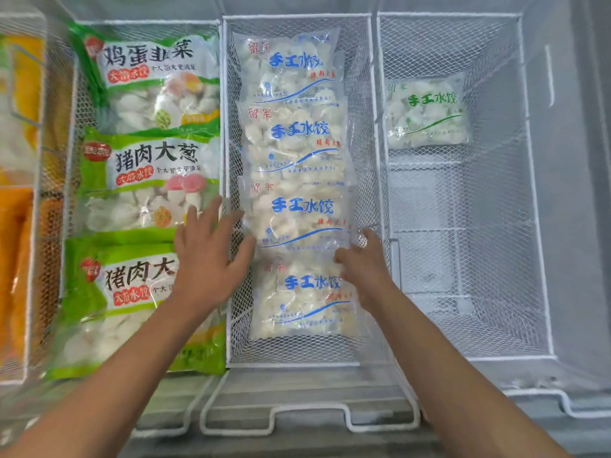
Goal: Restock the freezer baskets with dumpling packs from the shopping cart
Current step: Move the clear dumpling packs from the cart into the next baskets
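The middle wire basket (pixel 297 361) holds a row of several clear dumpling packs with blue lettering. My left hand (pixel 208 256) lies with spread fingers at the left edge of the third pack (pixel 297 209), over the basket's wall. My right hand (pixel 360 269) pinches that pack's lower right corner, above the nearest pack (pixel 304 299). The left basket (pixel 71 133) carries three green-printed dumpling bags (pixel 148 166). One small clear pack with green lettering (pixel 426 110) lies at the far end of the right basket (pixel 535 246).
Orange and yellow packages (pixel 16 259) fill another basket at the far left. White wire handles (pixel 307 414) and the grey freezer rim run along the front. The shopping cart is out of view.
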